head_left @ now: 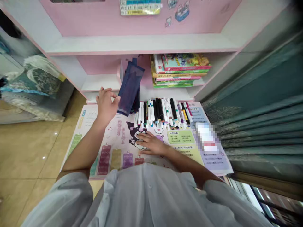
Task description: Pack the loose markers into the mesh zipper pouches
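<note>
My left hand (107, 105) is raised over the left part of the desk, thumb and forefinger pinched at the left edge of a dark blue mesh pouch (131, 86). The pouch is flat and tilted, its top leaning right in front of the shelf. My right hand (151, 143) rests palm down on the printed desk mat (113, 126), fingers spread over a cartoon figure. Just beyond it lies a row of markers (163, 110), white and black barrels side by side, with several coloured ones at the right end. Some dark material behind the pouch is partly hidden.
A stack of books (180, 69) lies in the shelf (142, 45) behind the markers. A phone-like device (207, 137), blurred out, is on the mat's right side. Green curtains (258, 104) hang at the right. A bed with cloths (35, 85) stands at the left.
</note>
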A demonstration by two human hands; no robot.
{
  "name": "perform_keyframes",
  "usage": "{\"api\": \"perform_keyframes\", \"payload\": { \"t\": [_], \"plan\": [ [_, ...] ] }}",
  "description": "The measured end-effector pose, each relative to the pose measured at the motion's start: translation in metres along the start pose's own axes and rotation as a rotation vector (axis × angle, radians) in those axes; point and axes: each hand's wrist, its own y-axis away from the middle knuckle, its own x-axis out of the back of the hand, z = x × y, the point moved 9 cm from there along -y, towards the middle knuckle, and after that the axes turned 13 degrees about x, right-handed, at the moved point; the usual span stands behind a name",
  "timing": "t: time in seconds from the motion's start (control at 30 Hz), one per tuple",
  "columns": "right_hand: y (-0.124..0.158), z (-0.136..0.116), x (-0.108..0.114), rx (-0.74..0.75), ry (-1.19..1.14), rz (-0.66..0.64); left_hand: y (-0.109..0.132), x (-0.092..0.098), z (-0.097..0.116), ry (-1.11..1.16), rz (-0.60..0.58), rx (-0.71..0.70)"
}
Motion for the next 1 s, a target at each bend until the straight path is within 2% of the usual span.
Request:
{"api": "perform_keyframes", "payload": {
  "t": [0.17, 0.27, 0.43, 0.57, 0.67, 0.77, 0.83, 1.0],
  "plan": [
    [0.001, -0.007, 0.013, 0.030, 0.037, 0.071, 0.062, 0.021, -0.002, -0.009, -0.018, -0.237],
    [0.004, -0.004, 0.028, 0.021, 0.020, 0.198, 0.096, 0.022, -0.008, -0.039, -0.034, -0.311],
    [0.020, 0.009, 0.051, -0.160, -0.047, 0.398, 0.135, 0.011, -0.021, -0.076, -0.059, -0.420],
    [0.045, 0.008, 0.071, -0.289, -0.016, 0.466, 0.151, 0.007, -0.026, -0.094, -0.041, -0.527],
    [0.078, 0.011, 0.093, -0.456, 0.013, 0.613, 0.157, 0.003, -0.026, -0.122, -0.039, -0.577],
    [0.101, 0.009, 0.109, -0.494, 0.063, 0.753, 0.162, -0.003, -0.026, -0.146, -0.047, -0.629],
    [0.104, 0.009, 0.110, -0.476, 0.067, 0.778, 0.165, -0.009, -0.025, -0.159, -0.055, -0.674],
    [0.092, 0.018, 0.092, -0.412, -0.045, 0.750, 0.166, -0.023, -0.027, -0.157, -0.015, -0.758]
  ]
}}
